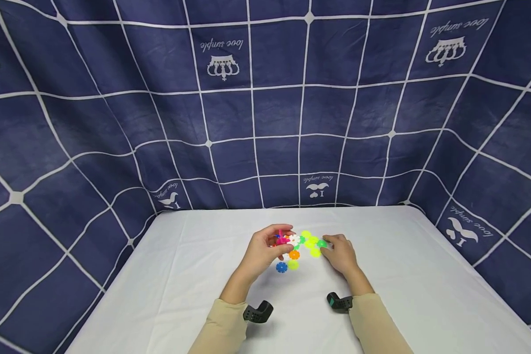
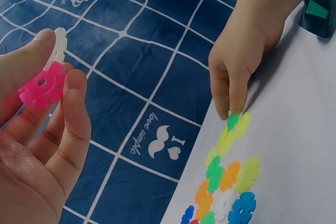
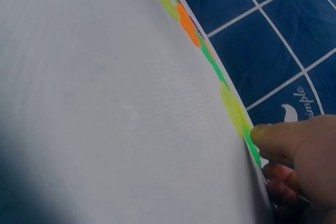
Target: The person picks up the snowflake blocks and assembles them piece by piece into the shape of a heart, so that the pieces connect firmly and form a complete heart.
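Observation:
My left hand is raised above the table, holding a pink notched plastic disc joined to a white one between thumb and fingers. Lower down, my right hand has its thumb and fingertips at the edges of a green disc, pinching it at the table surface. Yellow discs lie right beside that green one. More loose discs spread below the left hand, among them an orange disc, a blue disc and a yellow-green disc; the hand partly hides others.
A white cloth covers the table. Dark blue curtain with white grid lines stands behind it and along both sides. Each wrist wears a black camera, the left one and the right one.

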The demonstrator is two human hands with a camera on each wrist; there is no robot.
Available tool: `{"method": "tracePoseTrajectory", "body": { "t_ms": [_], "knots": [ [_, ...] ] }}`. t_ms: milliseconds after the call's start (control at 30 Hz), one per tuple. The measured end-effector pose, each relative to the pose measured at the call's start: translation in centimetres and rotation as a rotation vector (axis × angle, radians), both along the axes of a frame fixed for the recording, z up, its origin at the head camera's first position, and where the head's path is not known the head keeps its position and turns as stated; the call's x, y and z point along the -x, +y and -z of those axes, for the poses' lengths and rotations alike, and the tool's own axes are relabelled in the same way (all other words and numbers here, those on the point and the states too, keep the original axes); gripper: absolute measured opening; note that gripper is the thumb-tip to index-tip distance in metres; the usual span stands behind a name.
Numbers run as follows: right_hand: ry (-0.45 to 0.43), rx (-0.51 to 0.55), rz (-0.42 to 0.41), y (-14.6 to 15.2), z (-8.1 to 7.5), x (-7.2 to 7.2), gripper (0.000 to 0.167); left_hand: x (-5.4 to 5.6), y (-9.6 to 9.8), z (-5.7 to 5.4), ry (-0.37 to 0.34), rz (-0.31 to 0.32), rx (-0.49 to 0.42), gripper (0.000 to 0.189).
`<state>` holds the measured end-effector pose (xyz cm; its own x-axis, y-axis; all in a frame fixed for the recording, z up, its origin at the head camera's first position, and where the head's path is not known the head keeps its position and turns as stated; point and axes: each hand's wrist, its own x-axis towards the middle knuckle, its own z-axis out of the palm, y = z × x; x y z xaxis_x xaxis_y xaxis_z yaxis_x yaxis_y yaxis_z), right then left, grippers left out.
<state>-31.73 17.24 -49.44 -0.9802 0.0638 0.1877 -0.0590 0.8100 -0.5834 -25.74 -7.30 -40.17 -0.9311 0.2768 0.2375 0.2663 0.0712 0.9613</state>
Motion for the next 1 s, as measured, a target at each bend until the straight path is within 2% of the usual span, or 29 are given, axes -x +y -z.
{"method": "tracePoseTrajectory", "body": {
  "t_ms": [267,467,833,1000],
  "knots": [
    [0.034,0.01,0.028,0.0,0.0,-0.1,0.032,0.2,0.0,0.1,0.014,0.01,-0.031,0.048],
    [0.019,0.032,0.029,-0.1,-0.1,-0.1,0.031,0.1,-0.1,0.0,0.013,0.008,-0.045,0.047],
    [-0.005,0.232,-0.004,0.5,-0.7,0.1,0.017,0.0,-0.2,-0.3,0.002,0.012,-0.072,0.047],
    [0.052,0.357,0.006,0.4,-2.0,0.0,0.02,0.0,-0.3,-0.4,-0.008,0.009,-0.088,0.047]
  ]
}}
